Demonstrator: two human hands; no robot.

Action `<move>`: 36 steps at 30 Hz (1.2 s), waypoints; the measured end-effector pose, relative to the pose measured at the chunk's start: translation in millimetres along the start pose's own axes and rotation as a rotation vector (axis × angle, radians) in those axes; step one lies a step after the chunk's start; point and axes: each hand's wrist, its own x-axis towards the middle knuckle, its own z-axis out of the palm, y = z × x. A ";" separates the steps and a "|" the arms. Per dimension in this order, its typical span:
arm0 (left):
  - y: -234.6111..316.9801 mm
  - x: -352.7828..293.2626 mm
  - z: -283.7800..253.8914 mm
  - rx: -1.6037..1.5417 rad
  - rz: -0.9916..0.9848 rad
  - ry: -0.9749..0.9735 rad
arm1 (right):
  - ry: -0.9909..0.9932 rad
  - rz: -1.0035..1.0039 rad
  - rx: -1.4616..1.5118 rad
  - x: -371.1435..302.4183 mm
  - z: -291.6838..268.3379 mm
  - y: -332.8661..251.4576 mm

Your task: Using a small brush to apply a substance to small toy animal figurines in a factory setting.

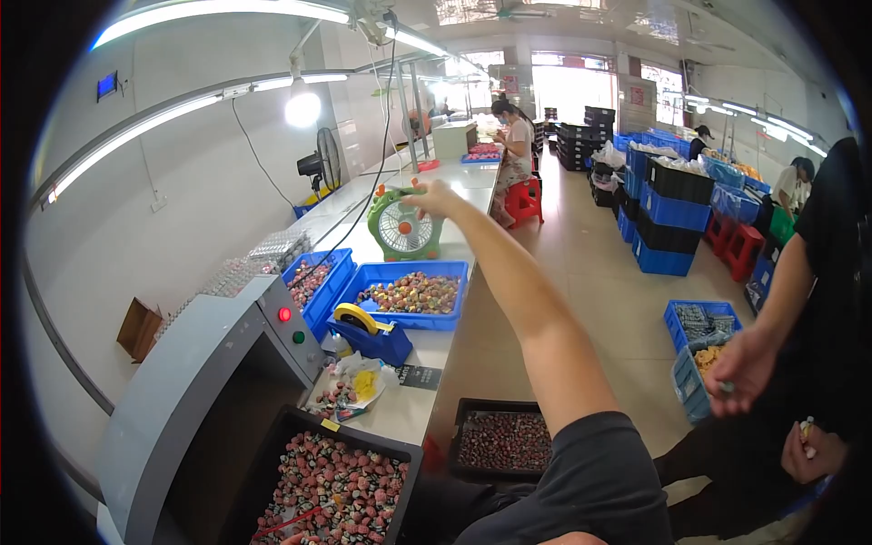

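Note:
My right arm stretches forward over the bench, and my right hand (436,200) is at the top of a small green desk fan (405,225). Its fingers close over the upper rim of the fan, which stands upright on the white table. Of my left hand (292,539) only a sliver shows at the lower edge; its fingers are hidden. It is by a black tray (411,472) full of small pinkish-red and dark round pieces. A thin red strip lies on these pieces.
Beside the tray is a grey machine (186,409) with an open tunnel. Blue bins (400,267) of small pieces and a blue tape dispenser (377,343) stand on the bench. A person's hand (740,372) is close at right. Stacked crates (668,213) line the aisle.

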 end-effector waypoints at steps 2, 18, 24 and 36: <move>-5.5 0.8 -1.6 0.013 -0.011 0.077 | -0.025 -0.168 0.112 -14.4 39.7 -16.7; 15.6 -5.1 4.1 0.115 -0.121 0.172 | -1.024 -0.478 0.806 -271.0 259.1 -181.6; 31.6 -4.4 17.9 -0.029 -0.102 0.254 | -1.039 -0.516 0.835 -289.8 289.7 -184.1; -5.6 14.7 -31.7 0.025 0.160 0.252 | -1.000 -0.436 0.498 -298.2 289.1 -180.5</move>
